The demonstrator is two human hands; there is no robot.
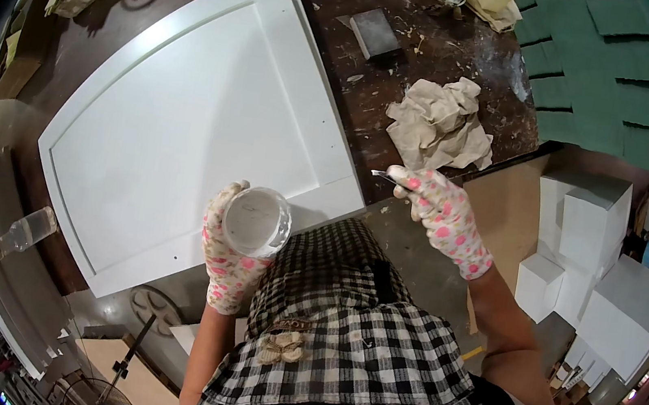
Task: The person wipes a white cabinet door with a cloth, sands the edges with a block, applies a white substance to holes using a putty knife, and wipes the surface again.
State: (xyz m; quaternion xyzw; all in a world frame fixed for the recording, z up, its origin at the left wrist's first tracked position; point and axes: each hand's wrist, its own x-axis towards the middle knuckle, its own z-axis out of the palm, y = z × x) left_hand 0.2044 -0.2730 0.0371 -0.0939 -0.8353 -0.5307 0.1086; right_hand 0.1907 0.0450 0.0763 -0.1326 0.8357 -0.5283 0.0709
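Head view gave us the basics: our gloved left hand (228, 273) had its fingers wrapped round the side of a clear round tub (258, 222), and our gloved right hand (448, 222) had its fingers pinched together on a small metal-tipped tool (381, 175). The tub was held up over the near edge of a white panel (196, 116), which lay flat on the brown desk (358, 104). From the right fingers, the tub was off to the left and a bit closer to our body, well apart, with the tool's tip pointing left. The panel was left of the right fingers too, but the left hand was way nearer, overlapping its near edge. Its long axis looked slanted, near left to far right, though with that fisheye bend we wouldn't bet on it. A crumpled cloth (439, 127) lay just beyond the right hand. Hard to make out: the tool's handle was mostly buried in the grip, the left fingertips were largely hidden by the tub, and we couldn't tell if the pale grey in it was contents or just the bottom.
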